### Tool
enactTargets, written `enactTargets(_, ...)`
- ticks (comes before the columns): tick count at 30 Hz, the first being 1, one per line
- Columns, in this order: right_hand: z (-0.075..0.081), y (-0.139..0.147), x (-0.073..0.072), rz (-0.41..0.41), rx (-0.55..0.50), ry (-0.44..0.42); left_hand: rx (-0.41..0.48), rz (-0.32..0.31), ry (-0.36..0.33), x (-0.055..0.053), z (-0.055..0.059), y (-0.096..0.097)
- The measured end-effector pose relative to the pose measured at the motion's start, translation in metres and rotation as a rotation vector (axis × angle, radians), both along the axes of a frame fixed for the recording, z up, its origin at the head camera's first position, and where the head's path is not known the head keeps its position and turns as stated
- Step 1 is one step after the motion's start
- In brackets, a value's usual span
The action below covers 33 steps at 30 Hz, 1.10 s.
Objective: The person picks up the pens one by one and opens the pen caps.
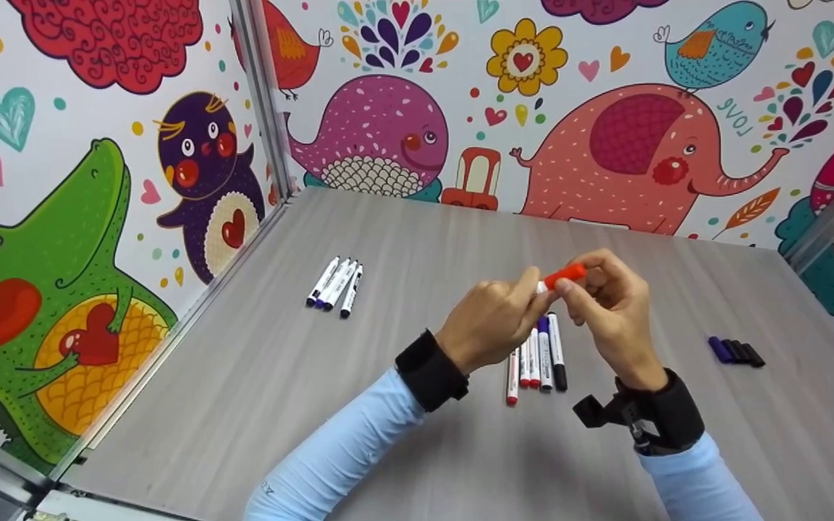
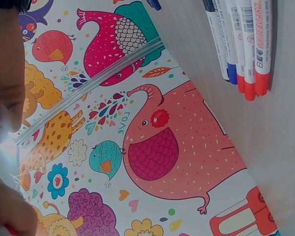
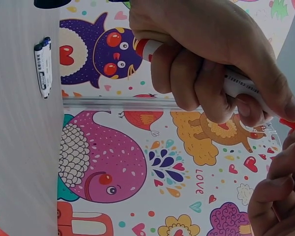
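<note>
My left hand [image 1: 486, 322] grips a whiteboard marker with its fingers curled round the white barrel [image 3: 240, 87]. The barrel's red end [image 3: 140, 48] sticks out past the fingers in the right wrist view. My right hand [image 1: 614, 315] pinches the marker's red cap [image 1: 566, 275] between thumb and fingers. Both hands meet at the cap, raised over the table. Below them several whiteboard markers [image 1: 546, 358] lie side by side, with red, blue and black ends. In the left wrist view both hands show only partly, at the left edge.
On the grey table [image 1: 221, 405], several white markers [image 1: 336, 284] with narrow dark tips lie at the left. A row of loose caps [image 1: 737, 352], one purple and several black, sits at the right. Printed cartoon panels [image 1: 402, 137] wall the table at the back and left.
</note>
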State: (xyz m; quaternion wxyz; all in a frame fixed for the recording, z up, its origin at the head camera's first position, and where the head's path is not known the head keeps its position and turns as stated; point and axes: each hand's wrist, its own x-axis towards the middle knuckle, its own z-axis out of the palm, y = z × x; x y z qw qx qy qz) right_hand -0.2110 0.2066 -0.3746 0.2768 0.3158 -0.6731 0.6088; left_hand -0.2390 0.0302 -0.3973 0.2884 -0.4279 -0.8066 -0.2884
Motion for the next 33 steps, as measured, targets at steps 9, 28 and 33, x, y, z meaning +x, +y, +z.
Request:
enactTargets(9,0.004,0.009,0.000,-0.004,-0.019,0.044,-0.030,0.005,-0.025,0.001,-0.001,0.000)
enactTargets(28,0.015,0.027,-0.003,-0.028,-0.105,0.071,-0.176,0.269,-0.356,-0.038,-0.020,-0.015)
enactTargets(33,0.015,0.026,-0.003,-0.020,-0.107,0.061,-0.289,0.355,-0.407,-0.054,-0.031,-0.027)
